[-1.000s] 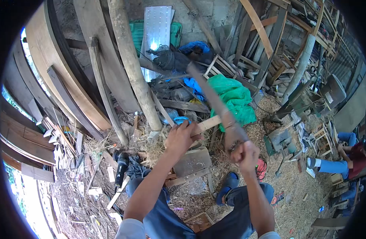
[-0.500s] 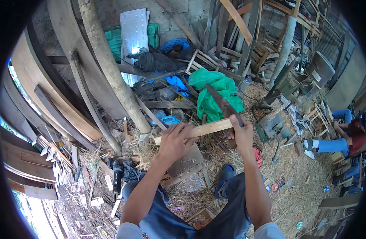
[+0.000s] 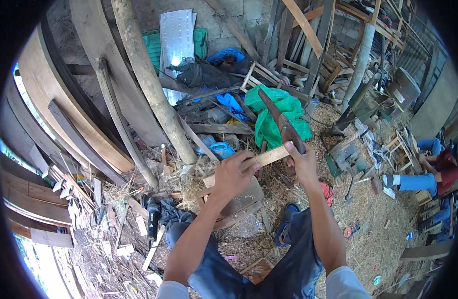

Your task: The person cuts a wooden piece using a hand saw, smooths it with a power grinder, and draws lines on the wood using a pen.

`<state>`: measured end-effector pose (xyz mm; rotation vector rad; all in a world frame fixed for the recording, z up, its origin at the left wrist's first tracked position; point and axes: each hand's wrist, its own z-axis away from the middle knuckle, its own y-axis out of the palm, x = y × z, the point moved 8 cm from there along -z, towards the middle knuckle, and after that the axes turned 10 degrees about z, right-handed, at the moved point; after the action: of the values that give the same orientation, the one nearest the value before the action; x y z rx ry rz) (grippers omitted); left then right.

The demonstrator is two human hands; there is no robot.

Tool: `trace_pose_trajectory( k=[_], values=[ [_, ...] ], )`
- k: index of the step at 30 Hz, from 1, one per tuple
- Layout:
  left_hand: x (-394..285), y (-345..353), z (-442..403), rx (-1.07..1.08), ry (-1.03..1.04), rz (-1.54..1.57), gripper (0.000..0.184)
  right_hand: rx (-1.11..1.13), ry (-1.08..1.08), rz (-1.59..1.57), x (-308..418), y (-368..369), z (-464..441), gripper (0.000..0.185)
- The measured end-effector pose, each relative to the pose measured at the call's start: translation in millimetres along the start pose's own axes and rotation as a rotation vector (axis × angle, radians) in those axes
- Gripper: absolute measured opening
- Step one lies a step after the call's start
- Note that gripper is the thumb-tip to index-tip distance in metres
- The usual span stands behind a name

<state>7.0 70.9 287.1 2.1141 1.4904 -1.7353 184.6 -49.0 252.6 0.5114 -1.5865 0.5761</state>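
Left hand (image 3: 231,175) pinches wooden strip (image 3: 274,156), axis 8-to-2 o'clock; right hand (image 3: 305,165), at 2-o'clock end, grips probable handsaw (image 3: 275,112), blade toward 11.

Our left hand (image 3: 235,174) grips the pale wooden strip (image 3: 274,156). Our right hand (image 3: 303,164) holds the handle of a dark, tapering blade (image 3: 275,110), its thumb at the strip's right end. Beyond the strip lies green plastic sheeting (image 3: 298,127); below it stands a low wooden stool (image 3: 244,200); well right of it sits another person (image 3: 441,172).
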Motion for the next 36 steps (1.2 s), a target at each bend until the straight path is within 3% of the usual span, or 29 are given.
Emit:
trace_pose_trajectory(
  k=[5,9,11,15,21,23,27,30,32,33,35,36],
  values=[
    [27.9,3.3,4.0,0.057,-0.075,0.147,0.028,0.043,-0.013,0.01,0.7,9.5,-3.2,0.033],
    [26.5,-4.0,9.8,0.045,-0.164,0.102,0.034,0.048,-0.016,0.031,-6.9,19.9,4.0,0.033],
    [36.7,-7.1,13.7,0.092,-0.334,0.049,0.039,0.034,0.0,0.072,-6.3,25.3,10.2,0.031],
    [33.6,-12.4,11.8,0.069,-0.284,0.031,0.041,0.011,-0.038,-0.031,4.2,34.0,10.3,0.028],
    [16.2,-23.5,14.3,0.041,-0.033,-0.081,0.038,0.009,0.003,-0.18,-4.5,38.3,9.1,0.026],
    [4.8,-27.2,18.3,-0.015,0.135,-0.054,0.036,0.016,0.025,-0.167,-6.5,36.5,11.4,0.027],
    [3.6,-24.3,19.9,-0.001,0.127,-0.051,0.035,0.074,0.022,-0.145,-16.1,30.6,9.3,0.035],
    [13.8,-11.7,19.5,0.122,0.012,-0.052,0.032,0.082,0.013,-0.161,-20.3,24.4,8.6,0.035],
    [24.7,-4.8,18.8,0.199,-0.224,0.08,0.027,0.099,-0.007,-0.182,-16.7,21.2,5.5,0.036],
    [26.8,-1.7,16.8,0.198,-0.219,0.072,0.027,0.098,-0.013,-0.189,-14.0,19.9,3.4,0.036],
    [48.0,15.2,21.1,0.186,-0.409,0.494,0.026,0.055,0.02,-0.16,-13.9,15.5,4.1,0.032],
    [51.0,18.3,17.6,0.182,-0.407,0.486,0.026,0.059,0.015,-0.168,-12.6,15.5,4.5,0.032]
  ],
)
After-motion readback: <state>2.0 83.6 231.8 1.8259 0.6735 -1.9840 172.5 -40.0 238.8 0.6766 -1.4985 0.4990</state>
